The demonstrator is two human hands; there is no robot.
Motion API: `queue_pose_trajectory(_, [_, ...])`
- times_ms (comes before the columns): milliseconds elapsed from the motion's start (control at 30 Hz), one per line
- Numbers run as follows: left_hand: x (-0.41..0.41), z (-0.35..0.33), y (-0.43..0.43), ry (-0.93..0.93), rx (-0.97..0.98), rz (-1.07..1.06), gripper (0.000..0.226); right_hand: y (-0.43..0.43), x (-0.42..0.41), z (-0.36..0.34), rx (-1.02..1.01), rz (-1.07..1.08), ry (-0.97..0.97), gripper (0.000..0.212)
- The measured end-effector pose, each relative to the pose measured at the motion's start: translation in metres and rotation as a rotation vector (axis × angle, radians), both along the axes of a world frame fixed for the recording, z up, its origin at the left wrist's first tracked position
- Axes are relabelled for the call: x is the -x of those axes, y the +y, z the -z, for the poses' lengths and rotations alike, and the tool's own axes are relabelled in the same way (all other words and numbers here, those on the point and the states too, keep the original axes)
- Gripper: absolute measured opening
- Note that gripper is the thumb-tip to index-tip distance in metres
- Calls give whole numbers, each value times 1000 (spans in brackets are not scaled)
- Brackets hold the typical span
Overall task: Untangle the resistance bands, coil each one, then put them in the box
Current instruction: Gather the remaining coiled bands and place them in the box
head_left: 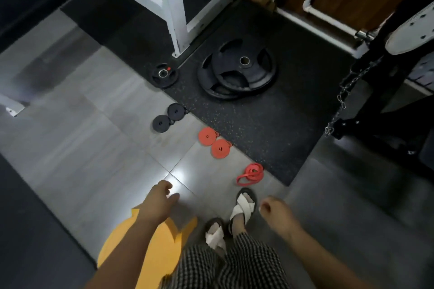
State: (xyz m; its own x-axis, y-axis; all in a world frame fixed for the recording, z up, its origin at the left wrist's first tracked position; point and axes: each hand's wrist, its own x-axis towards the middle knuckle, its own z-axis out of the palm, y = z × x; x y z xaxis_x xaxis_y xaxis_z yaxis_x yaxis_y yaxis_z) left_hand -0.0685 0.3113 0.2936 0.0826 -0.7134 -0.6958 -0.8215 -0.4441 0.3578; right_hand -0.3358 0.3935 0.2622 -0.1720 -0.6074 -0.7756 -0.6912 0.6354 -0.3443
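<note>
Red resistance band point(250, 173) lies loosely looped on the tiled floor point(94, 148), just ahead of the sandals point(243, 206). Two orange coils point(215, 142) and two black coils point(169, 118) lie beyond. Left hand point(158, 202) and right hand point(277, 213): grip released, fingers loosely curled, holding nothing.

A person stands on a grey tile floor point(70, 138). The left hand point(159, 202) hangs with loose fingers and holds nothing. The right hand point(277, 213) is loosely curled and holds nothing too. Two feet in white sandals point(243, 207) show near the bottom. Just past the feet lies a red band point(250, 172) in a messy loop. Farther off sit two orange coiled bands point(214, 142) side by side, then two black coiled bands point(169, 117). On the dark mat point(270, 129) far away lie big black weight plates point(237, 70).
</note>
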Motion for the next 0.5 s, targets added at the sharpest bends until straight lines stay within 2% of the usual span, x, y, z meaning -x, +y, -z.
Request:
queue_pose_trajectory(267, [60, 82, -72, 17, -113, 95, 36, -73, 25, 75, 16, 183, -18, 16])
queue_pose_trajectory(500, [60, 216, -140, -24, -265, 157, 35, -119, 5, 208, -14, 381, -71, 22])
